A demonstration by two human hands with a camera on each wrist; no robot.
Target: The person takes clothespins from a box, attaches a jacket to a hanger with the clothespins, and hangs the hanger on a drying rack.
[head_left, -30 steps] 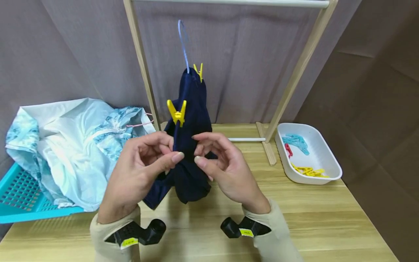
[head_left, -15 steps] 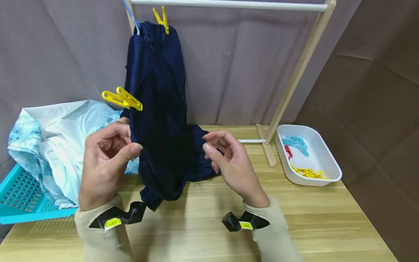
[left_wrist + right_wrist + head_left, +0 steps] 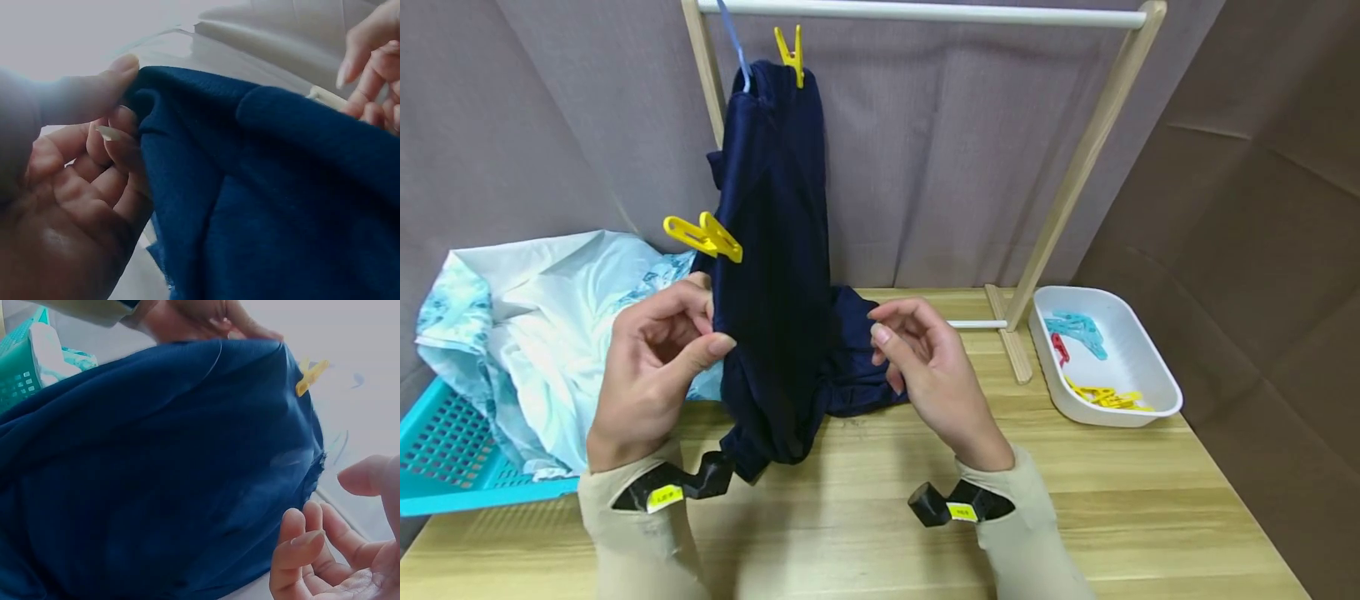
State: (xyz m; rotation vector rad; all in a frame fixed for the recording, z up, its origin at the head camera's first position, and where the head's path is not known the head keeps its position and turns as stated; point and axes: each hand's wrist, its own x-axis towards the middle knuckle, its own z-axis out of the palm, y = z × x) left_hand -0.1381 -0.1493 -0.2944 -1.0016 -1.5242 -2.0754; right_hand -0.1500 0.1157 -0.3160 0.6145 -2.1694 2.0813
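Note:
A dark navy garment point(image 3: 775, 250) hangs from a pale blue hanger point(image 3: 735, 42), its lower part on the table. Two yellow clothespins grip it: one clothespin point(image 3: 790, 57) at the top, another clothespin point(image 3: 706, 237) on the left edge. Just below that second clothespin my left hand point(image 3: 651, 358) pinches the cloth's edge between thumb and fingers, as the left wrist view shows with the fold of cloth point(image 3: 187, 125). To the right of the garment, my right hand point(image 3: 928, 375) is held with loosely bent fingers, thumb apart from them, and nothing in it.
A wooden rack with a white top bar point(image 3: 925, 10) stands behind. At left, a turquoise basket point(image 3: 497, 487) bears a light blue and white garment point(image 3: 542, 333). A white tray point(image 3: 1120, 333) at right holds blue, red and yellow clothespins.
The left hand has moved left with the cloth's edge, then slightly back right. The garment and hanger have swung left and up, spreading the navy cloth. The right hand has hardly moved.

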